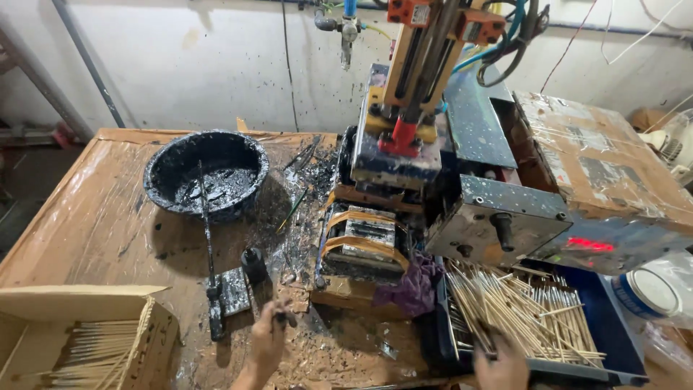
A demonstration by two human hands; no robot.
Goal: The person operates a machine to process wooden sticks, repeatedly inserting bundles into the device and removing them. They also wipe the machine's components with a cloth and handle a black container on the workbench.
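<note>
Reaching with my right hand (pixel 502 361) into the heap of thin pale wooden sticks (pixel 520 307) on the dark blue tray (pixel 613 339), I rest my fingers on them; whether the grip has closed on one, I cannot tell. My left hand (pixel 268 334) pinches a small black ink-smeared piece (pixel 284 316) over the stained brown surface (pixel 94 217). I judge this the loading step: next needs one single stick separated and carried to the ink-spattered printing machine (pixel 393 159).
</note>
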